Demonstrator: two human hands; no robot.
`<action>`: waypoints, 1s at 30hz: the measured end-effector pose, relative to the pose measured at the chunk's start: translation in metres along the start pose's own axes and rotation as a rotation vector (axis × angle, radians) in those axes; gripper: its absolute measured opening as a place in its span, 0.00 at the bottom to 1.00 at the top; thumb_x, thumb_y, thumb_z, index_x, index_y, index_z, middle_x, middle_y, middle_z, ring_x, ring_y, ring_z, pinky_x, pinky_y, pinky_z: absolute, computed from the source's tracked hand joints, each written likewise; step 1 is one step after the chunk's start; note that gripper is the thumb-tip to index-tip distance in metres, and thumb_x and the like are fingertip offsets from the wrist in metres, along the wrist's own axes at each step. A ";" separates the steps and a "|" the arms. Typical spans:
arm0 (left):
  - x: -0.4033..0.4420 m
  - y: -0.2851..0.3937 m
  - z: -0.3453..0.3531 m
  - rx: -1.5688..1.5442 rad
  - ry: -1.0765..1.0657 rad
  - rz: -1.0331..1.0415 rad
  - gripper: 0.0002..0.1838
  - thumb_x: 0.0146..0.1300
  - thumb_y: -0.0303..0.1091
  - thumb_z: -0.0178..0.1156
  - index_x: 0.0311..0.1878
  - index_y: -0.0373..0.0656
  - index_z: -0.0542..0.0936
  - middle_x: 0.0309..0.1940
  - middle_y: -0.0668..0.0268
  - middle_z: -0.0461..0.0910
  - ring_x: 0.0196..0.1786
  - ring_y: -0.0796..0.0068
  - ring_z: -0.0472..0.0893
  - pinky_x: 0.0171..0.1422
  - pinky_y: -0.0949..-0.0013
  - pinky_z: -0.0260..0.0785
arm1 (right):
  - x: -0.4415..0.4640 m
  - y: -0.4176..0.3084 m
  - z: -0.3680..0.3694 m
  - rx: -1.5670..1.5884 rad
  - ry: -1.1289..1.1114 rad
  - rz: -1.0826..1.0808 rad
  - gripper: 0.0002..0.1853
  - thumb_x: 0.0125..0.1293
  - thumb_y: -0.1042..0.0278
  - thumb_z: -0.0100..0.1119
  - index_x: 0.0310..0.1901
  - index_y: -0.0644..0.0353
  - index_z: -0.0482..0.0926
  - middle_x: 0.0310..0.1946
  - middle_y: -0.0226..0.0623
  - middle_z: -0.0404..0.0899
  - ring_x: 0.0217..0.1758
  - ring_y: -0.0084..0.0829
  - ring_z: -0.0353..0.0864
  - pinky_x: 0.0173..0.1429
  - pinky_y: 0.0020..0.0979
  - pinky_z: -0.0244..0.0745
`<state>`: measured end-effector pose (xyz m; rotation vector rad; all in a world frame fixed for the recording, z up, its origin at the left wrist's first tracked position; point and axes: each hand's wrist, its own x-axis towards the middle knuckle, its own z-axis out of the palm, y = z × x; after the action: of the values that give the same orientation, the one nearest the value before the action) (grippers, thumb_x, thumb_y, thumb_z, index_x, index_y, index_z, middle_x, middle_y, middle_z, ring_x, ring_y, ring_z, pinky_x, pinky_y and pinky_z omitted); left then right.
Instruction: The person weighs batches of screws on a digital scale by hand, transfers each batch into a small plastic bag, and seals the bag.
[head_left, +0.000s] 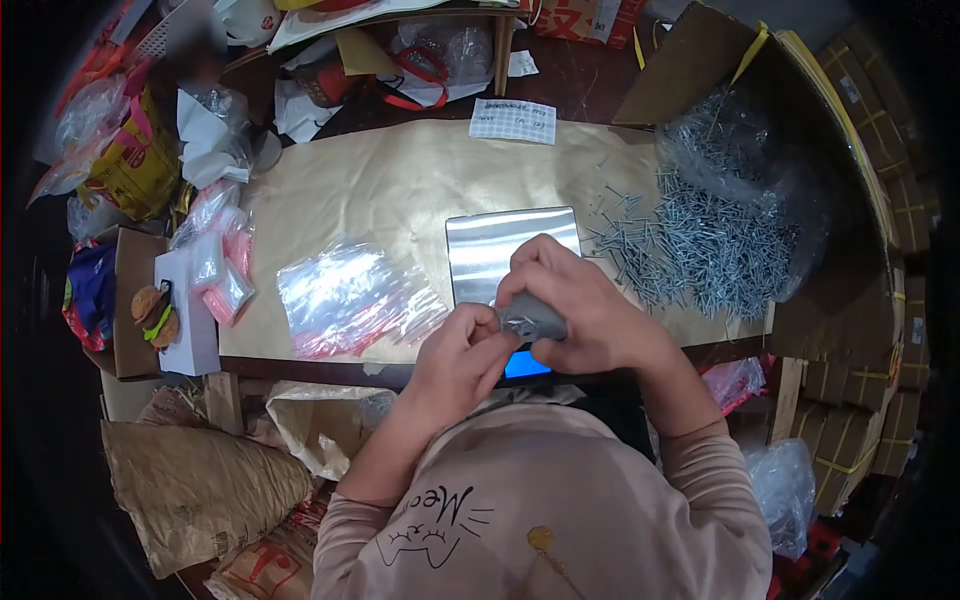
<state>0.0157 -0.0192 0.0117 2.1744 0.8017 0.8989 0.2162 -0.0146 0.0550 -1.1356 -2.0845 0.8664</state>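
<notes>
Bare right hand (592,312) grasped a small, rounded, dark-grey bundle (537,319), fingers bent over its far side and thumb beneath the near one. The bundle was at the near edge of a shiny, silver, rectangular metal plate (500,242), though I could not tell whether it touched it. Its visible part ran roughly side to side along that edge, the left end pointing toward the left hand (462,355); the fingers covered the rest, so its full long axis was unclear. Bent fingers and thumb of the left hand were drawn together at that end, just beside the bundle; whether they pinched it was hidden.

Nearer the person than the plate, a lit blue rectangular display (527,364) showed. Left of the plate lay flat, clear plastic bags with pinkish-red edges (345,295). Right of it spread a large heap of loose, silvery metal screws (705,240). Beyond its far edge lay a white paper sheet with dark handwriting (513,121).
</notes>
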 end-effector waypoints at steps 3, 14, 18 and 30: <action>0.002 0.002 0.001 0.036 0.043 0.036 0.07 0.51 0.23 0.66 0.35 0.40 0.81 0.34 0.62 0.71 0.28 0.68 0.76 0.30 0.68 0.68 | 0.000 -0.007 -0.006 -0.006 0.025 -0.064 0.28 0.32 0.76 0.61 0.45 0.56 0.75 0.42 0.39 0.69 0.46 0.41 0.73 0.49 0.33 0.70; -0.003 -0.001 -0.023 -0.185 0.118 -0.129 0.02 0.60 0.20 0.59 0.35 0.34 0.77 0.49 0.49 0.77 0.45 0.65 0.82 0.47 0.68 0.76 | -0.028 0.070 0.026 -0.315 0.217 0.074 0.34 0.46 0.56 0.75 0.54 0.56 0.70 0.53 0.41 0.73 0.59 0.42 0.72 0.66 0.42 0.57; -0.006 -0.005 -0.022 -0.254 0.033 -0.080 0.02 0.61 0.19 0.57 0.37 0.33 0.74 0.51 0.46 0.77 0.48 0.63 0.83 0.48 0.68 0.76 | -0.019 0.033 0.008 0.036 0.052 -0.046 0.16 0.55 0.61 0.69 0.43 0.53 0.77 0.44 0.34 0.78 0.53 0.35 0.75 0.61 0.41 0.56; -0.001 0.011 -0.012 -0.337 0.037 -0.353 0.06 0.52 0.19 0.65 0.35 0.36 0.81 0.33 0.60 0.83 0.35 0.71 0.82 0.42 0.71 0.73 | -0.019 0.008 0.018 -0.204 0.106 -0.207 0.08 0.56 0.63 0.67 0.30 0.52 0.77 0.26 0.28 0.72 0.35 0.30 0.75 0.53 0.36 0.63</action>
<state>0.0088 -0.0221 0.0264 1.6659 0.9404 0.8256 0.2147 -0.0325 0.0345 -1.0203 -2.1917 0.4951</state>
